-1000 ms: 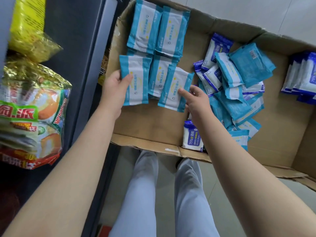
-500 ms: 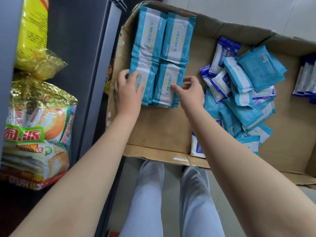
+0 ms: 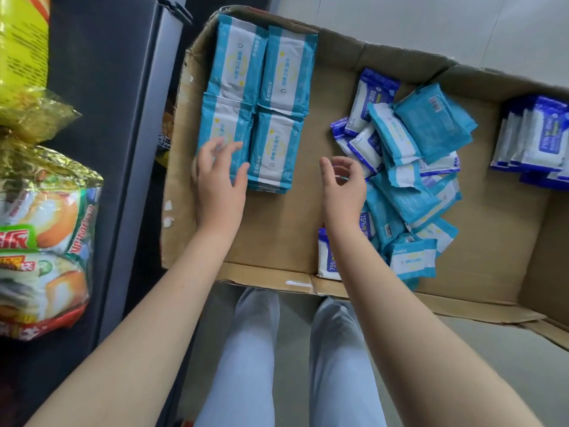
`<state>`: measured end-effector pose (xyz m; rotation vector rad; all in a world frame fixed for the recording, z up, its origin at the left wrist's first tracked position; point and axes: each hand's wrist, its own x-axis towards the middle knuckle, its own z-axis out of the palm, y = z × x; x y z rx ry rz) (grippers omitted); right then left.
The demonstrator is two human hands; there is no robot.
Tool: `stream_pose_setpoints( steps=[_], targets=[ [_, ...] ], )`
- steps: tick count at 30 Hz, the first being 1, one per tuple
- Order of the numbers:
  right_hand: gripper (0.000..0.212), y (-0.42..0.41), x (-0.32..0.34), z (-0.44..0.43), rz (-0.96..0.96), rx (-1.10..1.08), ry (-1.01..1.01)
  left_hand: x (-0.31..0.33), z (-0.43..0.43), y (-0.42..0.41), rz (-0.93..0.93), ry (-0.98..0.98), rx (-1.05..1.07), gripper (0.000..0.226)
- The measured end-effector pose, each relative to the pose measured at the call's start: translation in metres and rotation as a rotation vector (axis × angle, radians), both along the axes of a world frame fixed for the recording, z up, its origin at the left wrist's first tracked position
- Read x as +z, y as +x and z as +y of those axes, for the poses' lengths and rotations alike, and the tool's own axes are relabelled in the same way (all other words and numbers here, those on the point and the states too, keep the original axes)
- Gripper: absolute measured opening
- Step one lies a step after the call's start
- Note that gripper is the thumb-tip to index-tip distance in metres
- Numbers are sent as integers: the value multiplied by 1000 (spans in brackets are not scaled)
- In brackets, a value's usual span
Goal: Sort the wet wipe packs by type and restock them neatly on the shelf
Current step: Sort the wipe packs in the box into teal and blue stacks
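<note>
**Wipe sorting, hands in the box**

Resting the left hand (image 3: 220,183) on the nearest left stack of teal packs (image 3: 277,87), fingers straight and a bit spread. Not gripping anything there, just touching the top pack near its front edge.

Hovering the right hand (image 3: 341,186) a little to the right of that, over bare cardboard. Thumb and fingers loosely curved, holding nothing, so basically relaxed and empty.

Straight ahead of the left fingertips: four neat stacks of those teal packs in a two-by-two block, edges touching, tucked into the far left corner of the cardboard box (image 3: 277,235).

Right next to the right hand, on its outer side: a messy heap of packs (image 3: 409,167), teal ones jumbled with white-and-blue ones, a few face down, partly hidden behind the right wrist and forearm.

Well off to the right of that hand: a tidy row of blue packs (image 3: 535,140), lined up by the far wall of the box.

Out past the left hand, outside the box: a dark shelf upright (image 3: 123,118), then snack bags (image 3: 43,241) in gold and yellow foil.

Down below both forearms: pale trousers (image 3: 246,349).
</note>
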<state>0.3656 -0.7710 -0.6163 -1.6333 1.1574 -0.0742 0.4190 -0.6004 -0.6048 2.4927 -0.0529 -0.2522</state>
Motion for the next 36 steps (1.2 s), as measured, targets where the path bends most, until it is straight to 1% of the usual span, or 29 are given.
stream_pose_setpoints(
  steps=[3, 7, 9, 11, 13, 17, 19, 21, 23, 25, 27, 30, 32, 33, 34, 36],
  targets=[
    [17, -47, 8, -31, 35, -66, -26, 6, -29, -34, 84, -69, -69, 29],
    [15, -104, 9, -81, 110, -130, -72, 4, -81, -70, 260, -183, -134, 31],
    [17, -124, 7, -105, 145, -166, -100, 1, -110, -78, 328, -226, -143, 36],
    [23, -135, 3, -128, 168, -178, -105, -1, -139, -80, 378, -280, -143, 40],
    [30, -138, -3, -148, 193, -156, -47, -3, -168, -74, 433, -336, -109, 42],
    [36, -129, -16, -171, 180, -143, 197, -14, -221, -47, 510, -411, 24, 49],
    [38, -121, -16, -172, 173, -145, 258, -22, -242, -31, 527, -411, 89, 52],
    [35, -114, -17, -172, 167, -149, 281, -31, -257, -20, 552, -385, 156, 53],
    [31, -110, -17, -172, 149, -141, 247, -40, -265, -14, 533, -323, 214, 51],
    [28, -106, -19, -174, 165, -96, 164, -47, -267, -11, 498, -270, 235, 44],
    [27, -103, -18, -178, 178, -76, 108, -51, -266, -11, 490, -272, 249, 35],
    [23, -102, -12, -181, 140, -88, -13, -49, -253, -16, 546, -386, 283, 24],
    [17, -103, -4, -180, 72, -83, -57, -43, -239, -25, 603, -477, 311, 28],
    [17, -104, 0, -179, 50, -62, -37, -37, -231, -31, 632, -518, 323, 30],
    [19, -103, 4, -176, 36, -44, 25, -30, -222, -37, 667, -569, 338, 29],
    [25, -97, 11, -169, 22, -35, 232, -15, -204, -52, 774, -710, 375, 25]
  ],
)
